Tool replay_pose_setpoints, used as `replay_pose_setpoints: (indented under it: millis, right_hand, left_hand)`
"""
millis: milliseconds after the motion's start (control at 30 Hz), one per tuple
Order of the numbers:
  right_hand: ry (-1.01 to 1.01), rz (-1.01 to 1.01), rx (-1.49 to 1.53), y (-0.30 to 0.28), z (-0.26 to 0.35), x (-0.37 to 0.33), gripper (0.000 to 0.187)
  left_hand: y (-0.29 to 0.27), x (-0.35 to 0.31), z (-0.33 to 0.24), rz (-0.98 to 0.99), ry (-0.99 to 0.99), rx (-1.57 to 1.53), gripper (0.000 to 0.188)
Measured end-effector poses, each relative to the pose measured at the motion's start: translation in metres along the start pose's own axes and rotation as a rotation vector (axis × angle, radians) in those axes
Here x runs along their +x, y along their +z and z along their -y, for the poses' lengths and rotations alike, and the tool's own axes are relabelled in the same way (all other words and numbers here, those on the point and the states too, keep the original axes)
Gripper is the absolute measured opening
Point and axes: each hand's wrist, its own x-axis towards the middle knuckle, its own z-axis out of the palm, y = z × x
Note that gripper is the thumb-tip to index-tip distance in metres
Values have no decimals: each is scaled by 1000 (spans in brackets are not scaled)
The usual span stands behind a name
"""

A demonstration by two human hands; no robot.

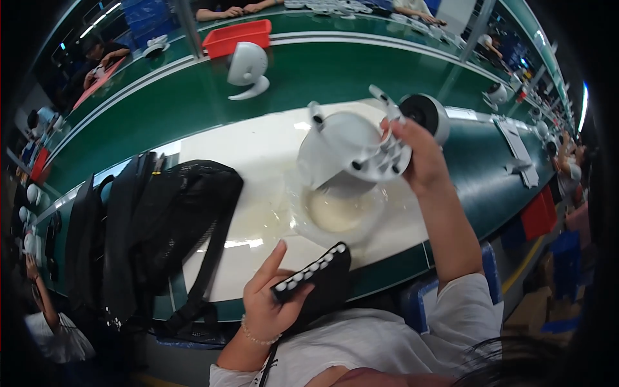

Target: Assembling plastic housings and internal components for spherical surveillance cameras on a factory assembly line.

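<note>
My right hand (420, 155) grips a white rounded plastic housing (332, 145) by its edge, raised and tilted above the table. Short legs or prongs with dark tips stick out of it, and ribs show on its near side. Beneath the housing lies a whitish ring-shaped pad (303, 222), apparently wrapped in clear plastic. In my left hand (271, 303), low and close to my body, is a black strip (313, 274) carrying a row of white round pieces. The thumb of that hand points up, away from the strip, while the other fingers close around it.
A black backpack (174, 219) lies on the left of the white work surface (258, 148). Beyond it, a white shell-shaped unit (248, 68) and a red bin (237, 39) stand on the green bench. A round black-and-white part (429, 116) sits behind my right hand. Other people work around.
</note>
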Motion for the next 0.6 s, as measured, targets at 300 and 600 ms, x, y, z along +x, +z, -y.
replay_pose_setpoints:
  millis: [300,600]
  right_hand:
    - [-1022,-303,-2065,-29,-74,210,9]
    - [-283,479,-2057,78,-85,222,34]
  left_hand:
    - [-35,-6,6,-9,-345,-133,35]
    - [-41,-1,20,61,-127,-81,19]
